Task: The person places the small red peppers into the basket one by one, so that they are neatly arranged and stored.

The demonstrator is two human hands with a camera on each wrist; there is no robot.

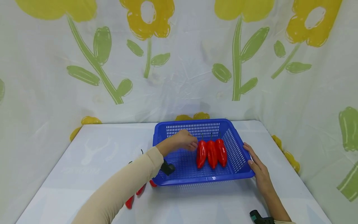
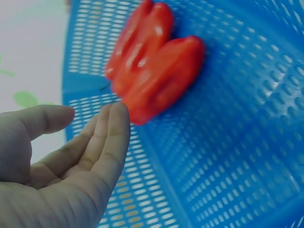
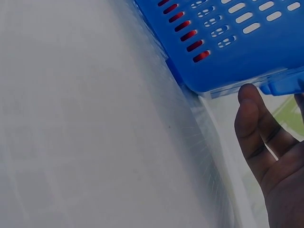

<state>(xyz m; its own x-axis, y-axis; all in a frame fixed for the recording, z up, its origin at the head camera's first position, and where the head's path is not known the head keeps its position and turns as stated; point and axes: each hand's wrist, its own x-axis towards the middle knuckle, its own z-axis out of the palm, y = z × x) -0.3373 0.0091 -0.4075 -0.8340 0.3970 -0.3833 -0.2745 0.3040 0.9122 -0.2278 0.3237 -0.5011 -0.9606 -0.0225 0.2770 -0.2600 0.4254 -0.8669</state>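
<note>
Three glossy red peppers (image 1: 212, 154) lie side by side in a blue plastic basket (image 1: 184, 180), stems toward the back. My left hand (image 1: 184, 140) is inside the basket, left of the peppers. Its thumb stands apart from the extended fingers in the left wrist view. Those fingertips meet the end of the closest pepper (image 2: 164, 76); whether they touch it, I cannot tell. At the basket's right rim, my right hand (image 1: 260, 174) holds the edge. From the right wrist view, fingers (image 3: 249, 116) show just below the rim, with the thumb hidden.
More red peppers (image 1: 130, 202) lie on the white table (image 1: 92, 161) left of the basket, partly covered by my left sleeve (image 1: 123, 183). A flower-printed cloth (image 1: 190, 77) hangs behind the table. Black cameras are strapped to both wrists.
</note>
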